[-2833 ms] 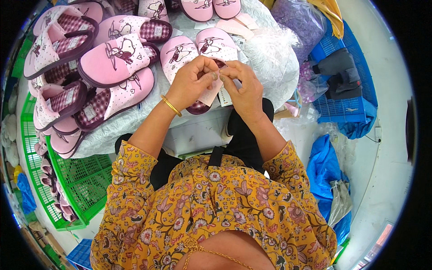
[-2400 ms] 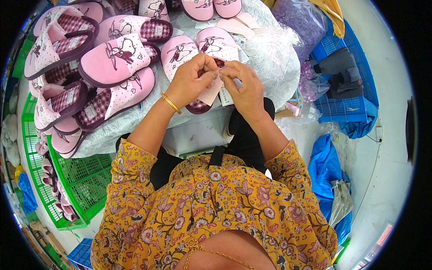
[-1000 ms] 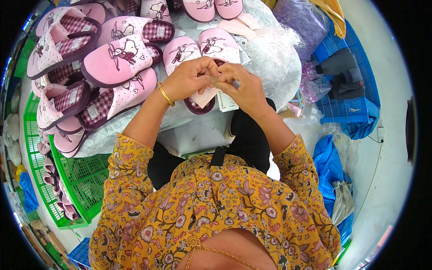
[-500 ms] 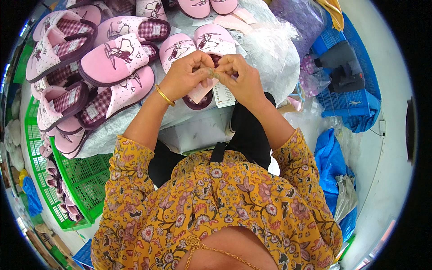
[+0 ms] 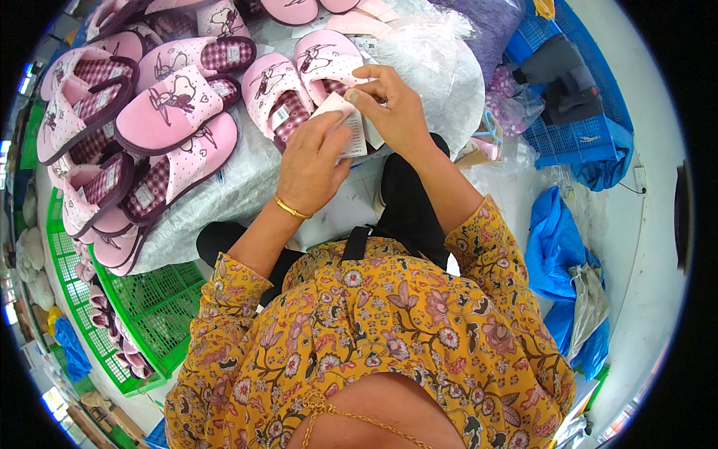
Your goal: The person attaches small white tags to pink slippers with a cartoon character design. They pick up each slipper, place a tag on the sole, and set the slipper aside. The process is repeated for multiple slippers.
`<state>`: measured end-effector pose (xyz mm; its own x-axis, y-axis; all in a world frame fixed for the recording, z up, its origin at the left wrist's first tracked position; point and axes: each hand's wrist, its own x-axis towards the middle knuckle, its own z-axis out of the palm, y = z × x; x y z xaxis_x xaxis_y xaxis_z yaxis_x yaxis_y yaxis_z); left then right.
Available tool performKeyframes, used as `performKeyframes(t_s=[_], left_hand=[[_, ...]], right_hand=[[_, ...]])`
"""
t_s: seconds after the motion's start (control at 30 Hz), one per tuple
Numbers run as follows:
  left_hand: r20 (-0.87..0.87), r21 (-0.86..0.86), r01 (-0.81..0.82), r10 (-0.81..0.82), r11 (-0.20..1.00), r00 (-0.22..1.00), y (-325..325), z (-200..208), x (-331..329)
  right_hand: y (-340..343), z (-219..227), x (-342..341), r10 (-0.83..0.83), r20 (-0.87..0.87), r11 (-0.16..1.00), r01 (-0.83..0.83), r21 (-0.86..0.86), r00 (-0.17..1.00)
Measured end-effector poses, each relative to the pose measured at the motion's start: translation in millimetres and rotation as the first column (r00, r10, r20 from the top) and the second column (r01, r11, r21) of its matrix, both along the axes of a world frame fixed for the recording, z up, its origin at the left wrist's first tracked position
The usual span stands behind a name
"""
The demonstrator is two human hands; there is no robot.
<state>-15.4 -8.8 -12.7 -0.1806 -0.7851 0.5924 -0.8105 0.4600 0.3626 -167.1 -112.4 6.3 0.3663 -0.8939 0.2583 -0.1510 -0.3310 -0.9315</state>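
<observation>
My left hand [image 5: 315, 159] is closed on a pink hang tag [image 5: 334, 106], its fingers lying over the card. Pinched at the tag's upper corner is the thumb of my right hand [image 5: 394, 111], with the index finger bent above it. A white printed label [image 5: 353, 136] hangs beside the pink tag, partly behind my left fingers. Just beyond my hands lies a pair of pink slippers: the left slipper [image 5: 271, 84] shows its checked insole, while the right slipper [image 5: 326, 54] is partly covered by the tag and my hand. Any string between the tags is too small to make out.
Many pink slippers [image 5: 161, 108] are piled at the left on a plastic-wrapped surface [image 5: 196, 213]. Loose pink tags [image 5: 359, 22] lie at the far side. A green crate [image 5: 153, 307] stands at lower left, a blue basket [image 5: 576, 142] at right, with blue sheeting [image 5: 550, 247] below it.
My hands have parted from their shared pinch. The left has come down over the tags, and the right stays at their upper end. The slipper insoles show more; the whole view has shifted slightly.
</observation>
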Motion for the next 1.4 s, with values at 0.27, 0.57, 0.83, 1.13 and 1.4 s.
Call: performKeyframes(t_s=[0.27, 0.57, 0.83, 1.13, 1.4], left_hand=[[-0.395, 0.101, -0.093, 0.125, 0.991, 0.910, 7, -6, 6], [-0.676, 0.094, -0.162, 0.183, 0.982, 0.714, 6, -23, 11], [-0.386, 0.111, -0.157, 0.189, 0.981, 0.903, 14, -8, 10], [-0.194, -0.022, -0.493, 0.480, 0.870, 0.856, -5, -16, 55], [-0.347, 0.027, -0.499, 0.476, 0.866, 0.808, -12, -39, 61]], right_hand=[[2, -9, -27, -0.155, 0.059, 0.987, 0.153, 0.041, 0.986], [30, -3, -40, -0.212, -0.332, 0.930, 0.085, -0.358, 0.919], [32, -10, -42, 0.014, -0.120, 0.993, 0.000, 0.122, 0.993], [-3, 39, 10, -0.067, -0.775, 0.909, -0.281, -0.307, 0.629], [-7, 13, 79, -0.175, -0.677, 0.913, -0.139, -0.383, 0.715]])
